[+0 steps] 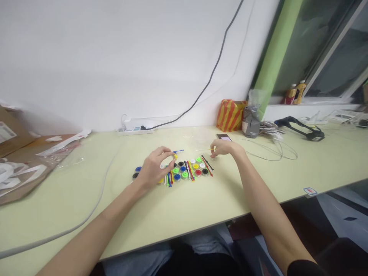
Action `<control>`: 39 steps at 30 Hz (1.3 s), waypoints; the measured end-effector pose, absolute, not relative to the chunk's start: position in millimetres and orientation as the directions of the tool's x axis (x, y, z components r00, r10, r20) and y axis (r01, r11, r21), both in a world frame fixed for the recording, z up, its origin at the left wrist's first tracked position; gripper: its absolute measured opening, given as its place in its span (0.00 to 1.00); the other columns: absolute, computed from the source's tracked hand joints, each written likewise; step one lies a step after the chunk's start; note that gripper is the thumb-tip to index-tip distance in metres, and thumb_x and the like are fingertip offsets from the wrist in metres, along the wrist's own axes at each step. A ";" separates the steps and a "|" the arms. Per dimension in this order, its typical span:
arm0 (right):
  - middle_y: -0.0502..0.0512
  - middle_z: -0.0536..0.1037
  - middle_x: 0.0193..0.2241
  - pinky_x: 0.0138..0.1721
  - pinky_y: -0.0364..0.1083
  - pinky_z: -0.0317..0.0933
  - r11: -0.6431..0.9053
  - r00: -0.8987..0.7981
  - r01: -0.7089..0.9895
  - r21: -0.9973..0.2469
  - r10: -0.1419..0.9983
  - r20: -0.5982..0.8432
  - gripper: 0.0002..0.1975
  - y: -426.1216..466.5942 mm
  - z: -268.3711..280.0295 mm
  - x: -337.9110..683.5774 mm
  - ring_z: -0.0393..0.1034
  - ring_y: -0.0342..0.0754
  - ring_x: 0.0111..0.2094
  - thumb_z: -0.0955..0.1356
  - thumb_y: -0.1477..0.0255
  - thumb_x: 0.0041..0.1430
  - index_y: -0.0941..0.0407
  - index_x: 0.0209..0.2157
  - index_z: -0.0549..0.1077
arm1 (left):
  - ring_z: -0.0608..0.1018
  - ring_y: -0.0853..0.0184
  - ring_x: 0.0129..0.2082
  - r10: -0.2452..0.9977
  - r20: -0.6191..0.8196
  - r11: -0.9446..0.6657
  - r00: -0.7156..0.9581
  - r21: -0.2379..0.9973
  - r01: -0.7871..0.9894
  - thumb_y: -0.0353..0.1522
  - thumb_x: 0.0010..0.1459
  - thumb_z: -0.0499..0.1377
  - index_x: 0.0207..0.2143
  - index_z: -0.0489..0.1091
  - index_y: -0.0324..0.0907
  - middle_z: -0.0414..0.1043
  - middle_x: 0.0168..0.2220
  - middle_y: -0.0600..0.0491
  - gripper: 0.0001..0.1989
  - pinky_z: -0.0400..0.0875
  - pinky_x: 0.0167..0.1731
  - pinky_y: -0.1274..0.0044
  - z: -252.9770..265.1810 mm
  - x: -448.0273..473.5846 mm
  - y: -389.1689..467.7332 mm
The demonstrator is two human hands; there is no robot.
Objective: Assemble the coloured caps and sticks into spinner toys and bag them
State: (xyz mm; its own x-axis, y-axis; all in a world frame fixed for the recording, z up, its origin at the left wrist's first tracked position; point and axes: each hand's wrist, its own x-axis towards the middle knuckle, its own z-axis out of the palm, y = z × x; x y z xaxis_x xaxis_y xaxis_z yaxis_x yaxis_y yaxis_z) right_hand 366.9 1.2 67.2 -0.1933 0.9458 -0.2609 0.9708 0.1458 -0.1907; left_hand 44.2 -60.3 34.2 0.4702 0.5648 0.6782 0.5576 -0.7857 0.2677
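Several small round pieces with coloured tops and clear bases, such as a green one (184,175), sit in rows on the table. Between the rows lie thin arrow-shaped plastic sticks, among them a red and black pair (207,165). My left hand (155,165) is above the left part of the rows, thumb and forefinger pinched on a small yellow piece (175,156). A blue arrow stick (179,151) shows just beyond it. My right hand (222,147) is closed at the right end, fingertips on a red-topped round piece (212,156). Beside these fingers a yellow stick (210,149) pokes out; whether they hold it is unclear.
Behind my right hand lies a phone (224,137), with a striped bag (230,115) and a grey pouch (251,122) farther back. A power strip (135,131) runs along the wall. Cardboard and wrappings (31,161) cover the left side; a pale cable (97,203) crosses there.
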 end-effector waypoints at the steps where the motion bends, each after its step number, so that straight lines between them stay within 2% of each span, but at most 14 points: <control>1: 0.59 0.81 0.40 0.33 0.44 0.60 0.138 -0.186 0.973 -0.184 0.943 -0.276 0.12 3.1 65.4 367.5 0.74 0.52 0.38 0.76 0.67 0.50 0.57 0.37 0.80 | 0.77 0.63 0.42 0.561 0.680 -0.789 0.472 0.267 0.553 0.33 0.65 0.56 0.45 0.74 0.43 0.74 0.43 0.48 0.09 0.72 0.43 0.71 34.2 44.5 -59.9; 6: 0.59 0.81 0.42 0.34 0.44 0.62 0.109 -0.155 0.979 -0.173 0.948 -0.278 0.16 3.2 65.8 366.2 0.75 0.53 0.41 0.77 0.68 0.48 0.57 0.39 0.80 | 0.77 0.63 0.41 0.561 0.677 -0.797 0.477 0.284 0.534 0.33 0.65 0.55 0.46 0.73 0.43 0.74 0.42 0.49 0.10 0.72 0.43 0.71 36.6 45.1 -60.2; 9: 0.57 0.80 0.42 0.35 0.43 0.62 0.173 -0.228 0.952 -0.253 0.951 -0.208 0.16 -3.4 72.2 361.7 0.74 0.51 0.41 0.76 0.66 0.49 0.55 0.41 0.79 | 0.77 0.64 0.41 0.564 0.682 -0.798 0.466 0.304 0.521 0.33 0.65 0.56 0.46 0.72 0.43 0.74 0.40 0.50 0.09 0.72 0.42 0.71 37.7 45.1 -61.4; 13: 0.55 0.80 0.33 0.30 0.43 0.59 0.272 -0.369 0.886 -0.376 0.905 -0.214 0.12 -11.1 76.6 353.5 0.72 0.48 0.33 0.70 0.62 0.57 0.56 0.37 0.77 | 0.76 0.64 0.40 0.575 0.680 -0.790 0.456 0.316 0.525 0.32 0.64 0.56 0.45 0.72 0.43 0.74 0.40 0.50 0.09 0.72 0.42 0.71 39.4 46.7 -63.9; 17: 0.54 0.76 0.24 0.23 0.43 0.53 0.229 -0.363 0.882 -0.413 0.887 -0.284 0.08 -14.5 72.5 346.5 0.64 0.43 0.22 0.68 0.67 0.57 0.57 0.29 0.74 | 0.77 0.63 0.40 0.573 0.678 -0.788 0.461 0.299 0.539 0.33 0.64 0.56 0.44 0.73 0.43 0.74 0.39 0.49 0.10 0.72 0.42 0.71 41.1 48.0 -65.1; 21: 0.55 0.77 0.22 0.21 0.43 0.52 0.204 -0.377 0.870 -0.448 0.861 -0.340 0.08 -16.5 70.5 343.0 0.63 0.42 0.19 0.68 0.70 0.55 0.57 0.24 0.70 | 0.77 0.63 0.40 0.569 0.677 -0.789 0.467 0.289 0.542 0.34 0.64 0.56 0.45 0.73 0.43 0.75 0.39 0.49 0.10 0.72 0.41 0.71 40.8 47.3 -63.7; 25: 0.58 0.80 0.23 0.19 0.42 0.53 0.148 -0.359 0.864 -0.482 0.852 -0.381 0.07 -19.0 73.0 341.9 0.69 0.44 0.20 0.68 0.71 0.55 0.57 0.25 0.68 | 0.77 0.64 0.39 0.562 0.682 -0.793 0.469 0.283 0.539 0.33 0.63 0.56 0.45 0.73 0.43 0.75 0.39 0.49 0.10 0.72 0.41 0.71 40.3 46.8 -63.0; 31: 0.58 0.81 0.23 0.20 0.42 0.55 0.086 -0.304 0.885 -0.457 0.851 -0.428 0.08 -21.0 72.9 339.4 0.74 0.46 0.20 0.69 0.71 0.56 0.57 0.28 0.66 | 0.77 0.64 0.40 0.582 0.666 -0.786 0.467 0.312 0.534 0.34 0.63 0.57 0.45 0.73 0.42 0.75 0.39 0.50 0.10 0.72 0.41 0.71 38.7 45.8 -62.5; 37: 0.58 0.80 0.22 0.19 0.42 0.53 0.085 -0.304 0.885 -0.459 0.851 -0.428 0.09 -20.5 72.5 340.1 0.72 0.46 0.19 0.70 0.70 0.57 0.57 0.28 0.66 | 0.77 0.62 0.41 0.619 0.645 -0.760 0.447 0.350 0.547 0.37 0.63 0.59 0.45 0.73 0.43 0.77 0.40 0.49 0.11 0.72 0.43 0.70 36.2 44.7 -61.4; 39: 0.56 0.78 0.20 0.18 0.41 0.51 0.122 -0.354 0.833 -0.540 0.868 -0.349 0.11 -19.9 73.3 338.8 0.67 0.43 0.17 0.70 0.66 0.59 0.57 0.28 0.67 | 0.78 0.62 0.40 0.630 0.648 -0.754 0.428 0.378 0.538 0.38 0.62 0.59 0.45 0.74 0.43 0.77 0.40 0.49 0.12 0.72 0.43 0.69 36.3 45.5 -62.0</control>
State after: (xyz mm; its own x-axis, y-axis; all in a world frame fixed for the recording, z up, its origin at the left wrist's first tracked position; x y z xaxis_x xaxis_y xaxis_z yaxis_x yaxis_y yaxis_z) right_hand 338.8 -19.9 73.3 -0.3538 0.8679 -0.3487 0.8326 0.1224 -0.5401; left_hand 45.5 -62.0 36.3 0.4277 0.6303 0.6479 0.5380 -0.7535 0.3779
